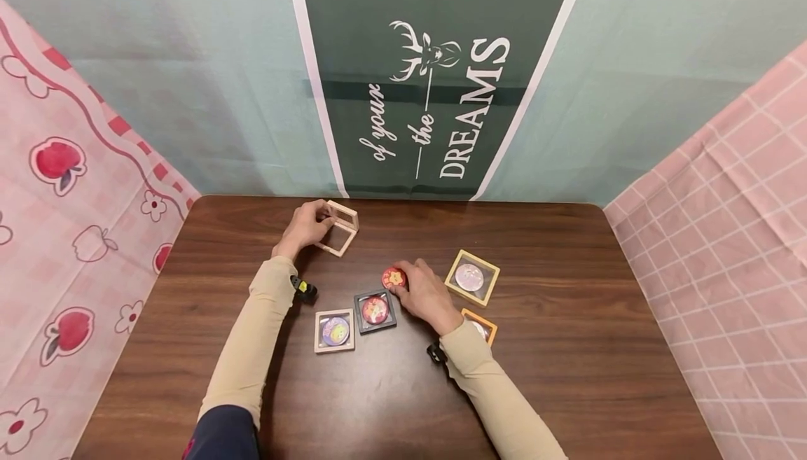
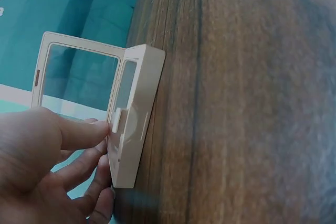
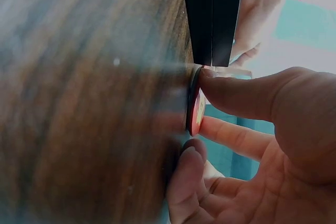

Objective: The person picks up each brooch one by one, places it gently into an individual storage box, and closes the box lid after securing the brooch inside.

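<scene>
At the back left of the table, my left hand [image 1: 305,225] pinches a cream hinged display frame [image 2: 140,114], thumb at its hinged side. The frame stands open, its clear-windowed lid raised from the base lying on the table. Near the middle, my right hand [image 1: 429,295] grips a round red badge [image 1: 393,278] with a yellow star by its edge. In the right wrist view, thumb and fingers meet the rim of the badge [image 3: 196,111], which lies low at the tabletop. Just in front of it sits a closed black frame [image 1: 360,320] holding a red round badge.
Beside the black frame lies a closed pale frame [image 1: 318,342] with a purple badge. To the right are a yellow frame [image 1: 484,300] with a pale badge and an orange frame [image 1: 490,327] partly hidden by my right wrist. A curtain [image 1: 252,96] hangs behind the wooden table [image 1: 567,348].
</scene>
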`<action>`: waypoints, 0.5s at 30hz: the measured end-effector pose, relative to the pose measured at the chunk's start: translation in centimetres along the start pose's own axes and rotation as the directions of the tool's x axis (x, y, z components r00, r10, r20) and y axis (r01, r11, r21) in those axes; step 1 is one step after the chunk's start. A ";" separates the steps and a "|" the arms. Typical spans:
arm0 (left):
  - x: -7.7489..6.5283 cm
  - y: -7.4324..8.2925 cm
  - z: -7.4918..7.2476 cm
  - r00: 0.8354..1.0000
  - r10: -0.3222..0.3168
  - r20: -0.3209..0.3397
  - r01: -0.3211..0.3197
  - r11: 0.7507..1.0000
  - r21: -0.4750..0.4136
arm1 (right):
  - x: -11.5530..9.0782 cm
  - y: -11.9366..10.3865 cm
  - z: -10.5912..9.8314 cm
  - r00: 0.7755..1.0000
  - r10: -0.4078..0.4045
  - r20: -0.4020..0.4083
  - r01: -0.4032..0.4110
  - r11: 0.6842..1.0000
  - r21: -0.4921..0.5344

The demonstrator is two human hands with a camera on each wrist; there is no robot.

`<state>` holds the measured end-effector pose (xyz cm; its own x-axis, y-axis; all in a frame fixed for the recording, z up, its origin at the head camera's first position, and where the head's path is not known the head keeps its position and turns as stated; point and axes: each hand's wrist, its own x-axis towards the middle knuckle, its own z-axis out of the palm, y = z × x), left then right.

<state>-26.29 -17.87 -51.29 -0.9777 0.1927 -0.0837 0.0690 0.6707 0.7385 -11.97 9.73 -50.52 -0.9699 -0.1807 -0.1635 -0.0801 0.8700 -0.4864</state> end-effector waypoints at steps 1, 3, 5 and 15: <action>0.0 0.0 -0.1 1.000 0.002 -0.002 -0.002 1.000 0.003 | 0.0 0.0 0.0 1.000 0.002 0.004 -0.002 1.000 0.002; -0.1 0.0 -0.2 1.000 -0.002 -0.004 0.002 1.000 0.006 | 0.0 0.0 -0.1 1.000 0.003 0.009 -0.003 1.000 0.005; -0.2 0.0 -0.3 1.000 -0.008 -0.003 0.008 1.000 0.002 | 0.0 0.0 -0.2 1.000 0.003 0.014 -0.003 1.000 0.009; -1.0 -0.1 -0.5 0.999 -0.021 0.028 0.021 1.000 -0.002 | -0.2 0.3 -0.2 0.999 0.002 -0.034 0.000 0.998 0.070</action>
<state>-25.44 -18.43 -50.96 -0.9730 0.1985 -0.1177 0.0482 0.6734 0.7377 -11.87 10.14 -50.44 -0.9772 -0.1633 -0.1354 -0.0640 0.8355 -0.5458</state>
